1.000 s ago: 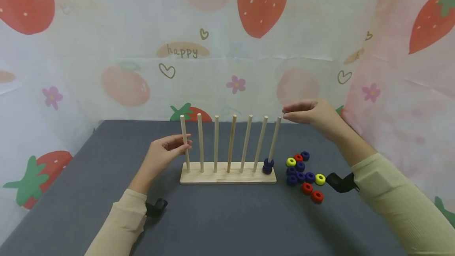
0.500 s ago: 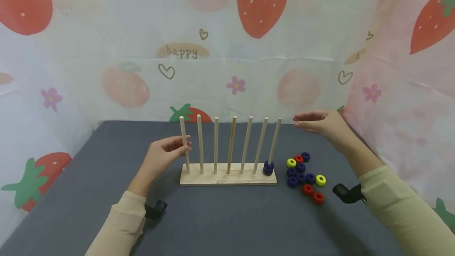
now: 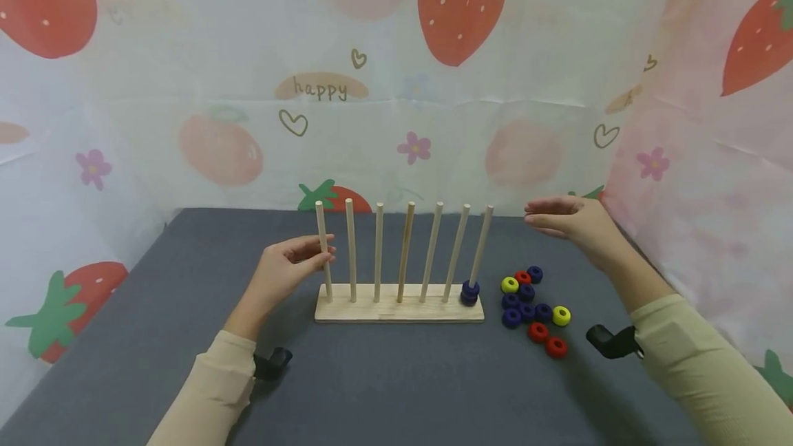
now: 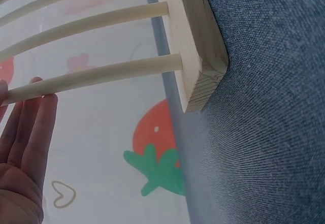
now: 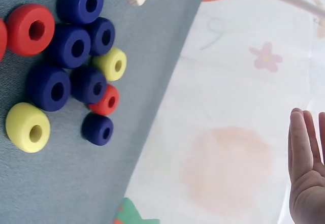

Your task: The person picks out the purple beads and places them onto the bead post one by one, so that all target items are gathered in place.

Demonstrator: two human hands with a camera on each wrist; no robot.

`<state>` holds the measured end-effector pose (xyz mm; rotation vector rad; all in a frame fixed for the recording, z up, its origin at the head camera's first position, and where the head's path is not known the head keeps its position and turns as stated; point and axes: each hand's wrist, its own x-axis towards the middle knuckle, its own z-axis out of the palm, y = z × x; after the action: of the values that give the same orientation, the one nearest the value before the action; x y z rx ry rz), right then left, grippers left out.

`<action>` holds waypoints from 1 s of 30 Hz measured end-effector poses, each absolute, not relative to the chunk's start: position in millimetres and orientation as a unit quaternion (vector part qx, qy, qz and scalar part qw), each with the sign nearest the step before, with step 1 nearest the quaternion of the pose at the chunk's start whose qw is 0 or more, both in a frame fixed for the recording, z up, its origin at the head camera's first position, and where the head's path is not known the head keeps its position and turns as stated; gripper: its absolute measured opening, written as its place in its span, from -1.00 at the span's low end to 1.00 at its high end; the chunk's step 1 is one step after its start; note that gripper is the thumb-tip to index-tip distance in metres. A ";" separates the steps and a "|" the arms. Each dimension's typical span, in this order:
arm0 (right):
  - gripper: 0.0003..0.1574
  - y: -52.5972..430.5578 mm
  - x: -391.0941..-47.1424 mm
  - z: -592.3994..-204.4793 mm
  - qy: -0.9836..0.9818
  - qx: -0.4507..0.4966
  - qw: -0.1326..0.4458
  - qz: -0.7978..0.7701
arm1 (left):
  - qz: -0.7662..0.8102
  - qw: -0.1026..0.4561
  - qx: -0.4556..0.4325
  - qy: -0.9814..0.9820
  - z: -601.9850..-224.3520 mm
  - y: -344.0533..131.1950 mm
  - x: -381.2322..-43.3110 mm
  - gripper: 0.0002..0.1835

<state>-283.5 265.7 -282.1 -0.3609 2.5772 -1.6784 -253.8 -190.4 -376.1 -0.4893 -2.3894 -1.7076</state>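
Note:
A wooden peg rack [image 3: 396, 312] stands upright on the grey cloth, with a row of several thin pegs. My left hand [image 3: 288, 267] pinches the leftmost peg [image 3: 322, 226] between thumb and fingers; the left wrist view shows fingertips against that peg [image 4: 117, 71]. Two dark blue beads [image 3: 469, 293] are stacked at the foot of the rightmost peg [image 3: 482, 243]. Up and to the right of that peg, my right hand [image 3: 576, 222] hangs in the air holding nothing, its fingers fairly straight. Below it lie loose blue beads [image 5: 70, 46], red beads [image 5: 30, 30] and yellow beads [image 5: 28, 127].
The grey cloth [image 3: 372, 384] covers the table. Behind it and at both sides hangs a white curtain [image 3: 248, 33] printed with strawberries. Loose beads lie close to the rack's right end, among them a yellow bead [image 3: 561, 315] and a red bead [image 3: 556, 347].
My right hand has moved right and slightly down, away from the top of the rightmost peg. My left hand stays on the leftmost peg, and the beads lie as before.

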 end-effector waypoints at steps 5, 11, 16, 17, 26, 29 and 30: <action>-0.52 270.3 -286.0 -292.4 0.827 -0.103 0.025 -0.551 | -0.568 0.084 -0.164 -0.802 -375.0 -189.8 -253.3 -0.59; -0.50 274.9 -287.8 -303.3 0.831 -0.086 0.038 -0.549 | -0.570 0.080 -0.160 -0.802 -373.8 -190.2 -251.3 -0.58; -0.38 280.1 -289.4 -310.6 0.835 -0.070 0.039 -0.545 | -0.572 0.080 -0.163 -0.800 -374.6 -190.1 -251.4 -0.57; -0.37 281.4 -289.7 -312.4 0.837 -0.067 0.039 -0.542 | -0.572 0.081 -0.163 -0.800 -374.6 -189.9 -251.2 -0.58; -0.32 295.3 -293.0 -330.4 0.862 -0.035 0.031 -0.504 | -0.566 0.086 -0.163 -0.804 -373.0 -190.3 -251.1 -0.58; -0.37 300.1 -293.8 -335.7 0.855 -0.027 0.033 -0.517 | -0.566 0.083 -0.160 -0.804 -372.5 -190.3 -250.8 -0.58; -0.36 302.0 -293.9 -337.7 0.852 -0.025 0.035 -0.522 | -0.566 0.081 -0.161 -0.804 -372.3 -190.2 -250.5 -0.58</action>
<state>-293.9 302.0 -337.7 -0.0764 2.6181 -1.6056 -250.5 -190.2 -372.3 -0.4800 -2.4049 -1.6923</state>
